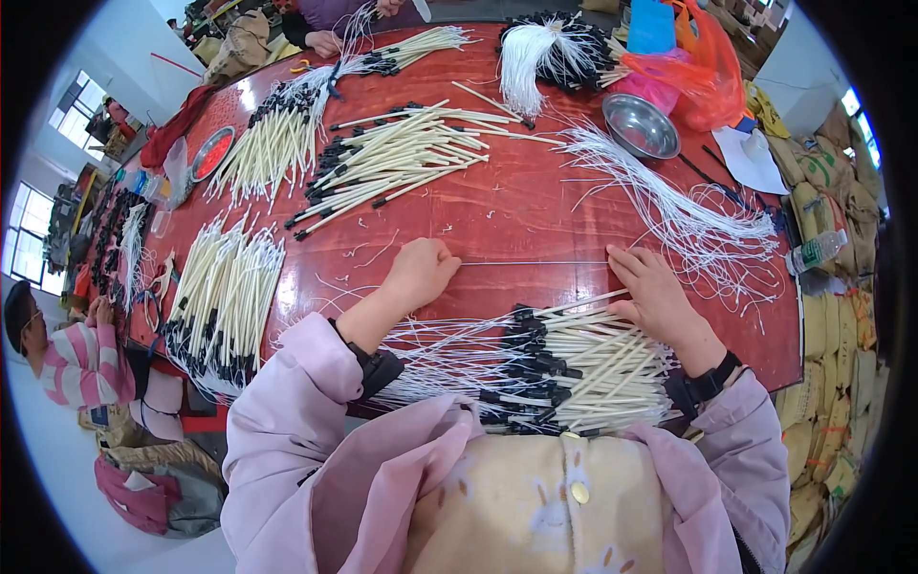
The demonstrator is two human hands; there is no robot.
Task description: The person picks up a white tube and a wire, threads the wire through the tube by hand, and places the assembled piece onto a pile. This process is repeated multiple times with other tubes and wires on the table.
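A thin white string (535,262) runs straight across the red table between my hands. My left hand (421,273) is closed around its left end, thumb and fingers pressed together. At the other end the fingertips of my right hand (655,295) touch it, fingers stretched out and thumb apart; whether they press it down cannot be seen. Just below, close to my body, lies a pile of pale sticks (607,368) with black ends and long white strings trailing left, under my left forearm. My right wrist rests beside the sticks' right ends.
More pale sticks (406,158) lie beyond my left hand, with bundles (225,287) at the left. Loose white strings (684,206) spread at the right, below a metal bowl (641,126). A plastic bottle (818,251) is by the right edge. Other people work at the far side and left.
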